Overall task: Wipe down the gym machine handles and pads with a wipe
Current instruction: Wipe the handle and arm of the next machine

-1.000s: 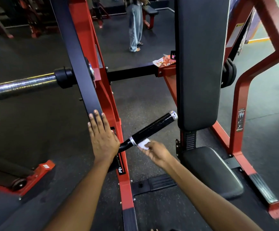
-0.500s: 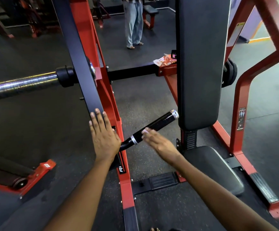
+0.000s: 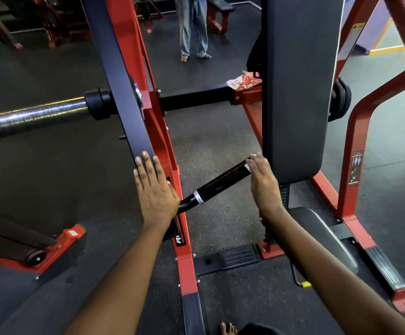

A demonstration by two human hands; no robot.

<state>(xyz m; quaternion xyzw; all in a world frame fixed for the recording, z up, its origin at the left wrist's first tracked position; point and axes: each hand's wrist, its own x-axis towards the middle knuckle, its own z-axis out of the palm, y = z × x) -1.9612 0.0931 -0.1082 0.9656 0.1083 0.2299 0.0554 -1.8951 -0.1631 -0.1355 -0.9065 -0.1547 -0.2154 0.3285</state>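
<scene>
Right hand (image 3: 263, 182) lay over the outer end of the handle (image 3: 220, 184), fingers straight and close together, palm down. A small white edge, probably the wipe (image 3: 247, 167), showed just under the fingertips (image 3: 257, 158), pressed against the handle rather than pinched; most of it was hidden beneath the hand. Left hand (image 3: 154, 189) rested flat on the dark arm (image 3: 121, 102) of the machine, fingers extended and holding nothing, just beside the point where the handle joins the red frame (image 3: 160, 146).

The handle ran diagonally between the two hands, its inner end with the silver ring (image 3: 198, 197) near the left hand, its free end under the right. It appeared rigid, smooth and glossy, so the wipe would likely slide easily along it; wrapping the fingers round the bar would reach the underside better than a flat palm. The wipe, judged thin, soft and light, could slip out from under straight fingers and would be best kept trapped against the bar.

Directly right of the right hand stood the upright back pad (image 3: 298, 81), almost touching the fingertips; below and right of that wrist lay the seat pad (image 3: 322, 235). Both looked like firm, wipeable upholstery. Beyond the left hand a steel bar (image 3: 32, 117) projected sideways. Farther off, a snack packet (image 3: 245, 82) sat on the frame and a person (image 3: 194, 27) stood on the floor (image 3: 211, 141).
</scene>
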